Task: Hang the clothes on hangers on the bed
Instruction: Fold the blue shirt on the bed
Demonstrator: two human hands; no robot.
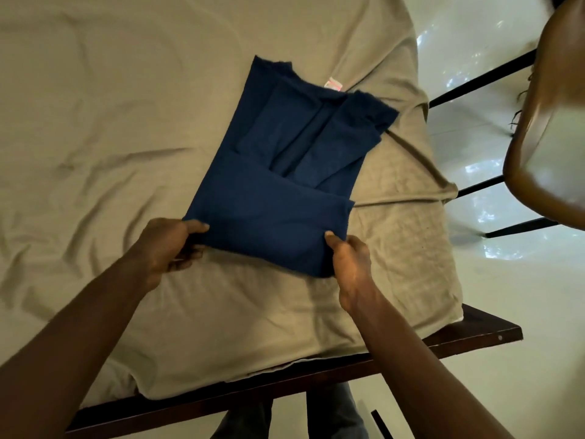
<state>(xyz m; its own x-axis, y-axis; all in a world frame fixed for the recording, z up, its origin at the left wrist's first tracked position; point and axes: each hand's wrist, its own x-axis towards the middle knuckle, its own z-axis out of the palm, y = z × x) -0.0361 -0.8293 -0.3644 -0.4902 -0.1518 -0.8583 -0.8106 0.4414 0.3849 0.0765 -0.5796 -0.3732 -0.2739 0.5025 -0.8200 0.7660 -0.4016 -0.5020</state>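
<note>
- Shirt (278, 172): a dark blue garment, folded into a rough rectangle, lies flat on the bed, right of the middle and near the bed's right edge. Its collar end points away from the person and its folded near edge faces them.
- Label (334, 84): a small pink and white tag shows at the collar, on the far end of the shirt.
- Left hand (171, 245): it grips the shirt's near-left corner, with the thumb on top of the cloth and the curled fingers beneath it.
- Right hand (348, 261): it pinches the shirt's near-right corner, with the thumb pressed on top. The other fingers are hidden behind the hand and the cloth.
- The two hands hold opposite ends of the same near edge, so the whole shirt extends away from them across the bed.
- Sheet (110, 122): beige and creased, it covers the mattress under the shirt.
- Bed frame (285, 375): dark wood, it runs along the near edge, below both forearms.
- Chair (544, 137): its brown seat on black legs stands on the pale glossy floor (522, 296), right of the bed and well apart from the shirt.
</note>
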